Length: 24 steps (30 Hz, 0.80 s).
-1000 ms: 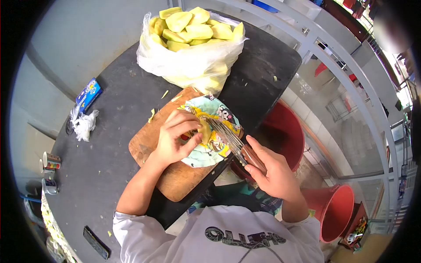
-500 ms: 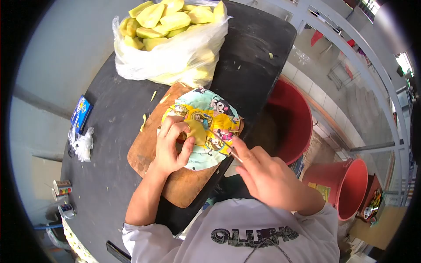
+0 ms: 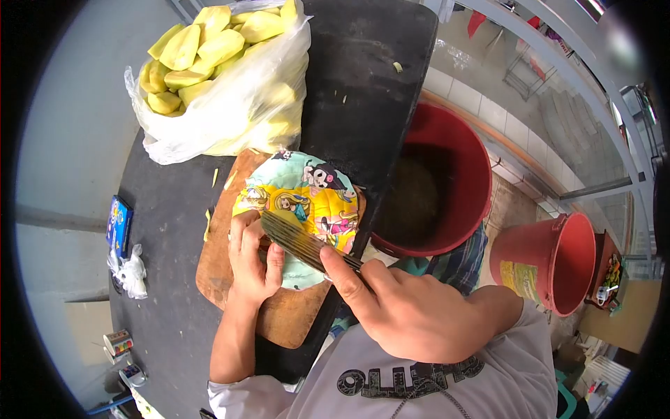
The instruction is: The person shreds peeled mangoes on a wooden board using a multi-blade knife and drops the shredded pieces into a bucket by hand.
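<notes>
My left hand (image 3: 250,260) is curled on the round cloth pad (image 3: 331,188), which has a cartoon print. It grips a peeled yellow-green mango piece (image 3: 290,216), mostly hidden behind a blade. My right hand (image 3: 412,311) is closed round a knife (image 3: 299,243), the index finger stretched along it. The wide, streaked blade slants up and left over the pad, its tip close to my left fingers. I cannot tell whether it touches the mango piece. Under the pad lies a wooden cutting board (image 3: 289,325).
A white plastic bag (image 3: 237,129) full of peeled mango pieces (image 3: 220,45) stands at the far end of the black table (image 3: 356,77). Red buckets (image 3: 481,188) (image 3: 558,265) stand to the right. A blue packet (image 3: 119,222), a crumpled bag (image 3: 130,271) and cups (image 3: 117,342) are at left.
The knife has turned from nearly edge-on to show its broad side and moved left over the mango piece. My right hand has come left and lower. The view has shifted.
</notes>
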Each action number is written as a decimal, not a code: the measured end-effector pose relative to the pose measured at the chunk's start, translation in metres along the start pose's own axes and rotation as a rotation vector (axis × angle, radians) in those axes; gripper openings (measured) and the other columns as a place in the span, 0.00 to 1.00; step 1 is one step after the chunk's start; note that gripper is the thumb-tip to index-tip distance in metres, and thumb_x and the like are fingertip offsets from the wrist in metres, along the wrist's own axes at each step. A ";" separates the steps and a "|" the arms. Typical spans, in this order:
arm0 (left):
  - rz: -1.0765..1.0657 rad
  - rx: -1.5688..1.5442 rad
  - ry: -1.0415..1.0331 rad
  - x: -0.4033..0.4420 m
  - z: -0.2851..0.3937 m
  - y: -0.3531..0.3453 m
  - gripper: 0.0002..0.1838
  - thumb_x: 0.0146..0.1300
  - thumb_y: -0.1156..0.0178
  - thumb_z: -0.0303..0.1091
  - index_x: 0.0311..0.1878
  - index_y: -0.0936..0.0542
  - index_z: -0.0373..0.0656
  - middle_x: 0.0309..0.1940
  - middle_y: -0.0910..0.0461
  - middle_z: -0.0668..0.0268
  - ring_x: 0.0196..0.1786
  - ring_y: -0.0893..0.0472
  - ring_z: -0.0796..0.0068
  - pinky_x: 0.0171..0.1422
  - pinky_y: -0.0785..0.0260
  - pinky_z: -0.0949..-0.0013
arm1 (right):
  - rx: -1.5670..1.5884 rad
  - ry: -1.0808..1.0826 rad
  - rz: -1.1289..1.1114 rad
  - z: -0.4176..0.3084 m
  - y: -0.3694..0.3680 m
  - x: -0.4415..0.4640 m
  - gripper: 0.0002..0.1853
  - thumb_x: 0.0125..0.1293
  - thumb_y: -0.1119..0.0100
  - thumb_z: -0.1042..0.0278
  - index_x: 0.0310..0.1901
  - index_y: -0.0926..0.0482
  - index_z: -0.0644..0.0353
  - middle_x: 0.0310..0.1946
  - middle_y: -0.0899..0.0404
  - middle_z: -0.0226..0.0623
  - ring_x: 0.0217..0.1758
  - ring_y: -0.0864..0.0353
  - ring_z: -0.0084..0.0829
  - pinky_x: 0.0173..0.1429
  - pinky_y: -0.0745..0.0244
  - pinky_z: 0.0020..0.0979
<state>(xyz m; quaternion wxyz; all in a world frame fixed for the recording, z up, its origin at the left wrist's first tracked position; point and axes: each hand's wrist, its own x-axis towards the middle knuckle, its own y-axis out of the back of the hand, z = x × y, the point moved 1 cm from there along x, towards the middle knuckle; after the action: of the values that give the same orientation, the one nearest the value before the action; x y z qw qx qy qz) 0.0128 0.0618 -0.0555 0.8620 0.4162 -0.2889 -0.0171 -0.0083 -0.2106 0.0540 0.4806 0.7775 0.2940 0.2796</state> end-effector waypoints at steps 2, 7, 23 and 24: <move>0.000 -0.005 0.000 0.000 0.000 0.000 0.19 0.72 0.38 0.38 0.57 0.24 0.34 0.53 0.25 0.42 0.48 0.20 0.48 0.45 0.24 0.56 | -0.002 -0.003 -0.027 0.000 0.001 0.002 0.37 0.62 0.40 0.71 0.74 0.32 0.73 0.30 0.24 0.39 0.22 0.15 0.31 0.21 0.19 0.32; -0.003 -0.016 0.013 0.001 0.000 -0.001 0.18 0.73 0.38 0.39 0.55 0.24 0.35 0.51 0.25 0.44 0.48 0.21 0.49 0.47 0.24 0.56 | 0.040 -0.042 -0.056 0.015 -0.021 0.019 0.34 0.65 0.42 0.72 0.73 0.32 0.76 0.33 0.20 0.49 0.22 0.13 0.39 0.21 0.18 0.36; -0.001 -0.035 0.027 0.002 0.001 0.001 0.18 0.71 0.35 0.40 0.53 0.22 0.36 0.54 0.24 0.44 0.48 0.19 0.51 0.51 0.23 0.50 | -0.046 -0.037 -0.032 0.002 -0.006 0.009 0.36 0.68 0.33 0.67 0.76 0.31 0.68 0.29 0.28 0.32 0.20 0.24 0.25 0.21 0.28 0.28; -0.026 -0.052 0.061 0.001 0.001 0.001 0.18 0.71 0.35 0.41 0.54 0.22 0.36 0.56 0.24 0.45 0.48 0.19 0.52 0.52 0.22 0.50 | -0.050 -0.062 -0.053 0.004 -0.013 0.013 0.38 0.68 0.31 0.66 0.77 0.32 0.67 0.30 0.26 0.33 0.20 0.22 0.28 0.22 0.27 0.29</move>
<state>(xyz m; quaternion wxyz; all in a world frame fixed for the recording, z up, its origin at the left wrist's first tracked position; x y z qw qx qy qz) 0.0126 0.0612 -0.0543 0.8806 0.3976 -0.2567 -0.0231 0.0012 -0.1988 0.0425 0.5159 0.7654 0.2926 0.2498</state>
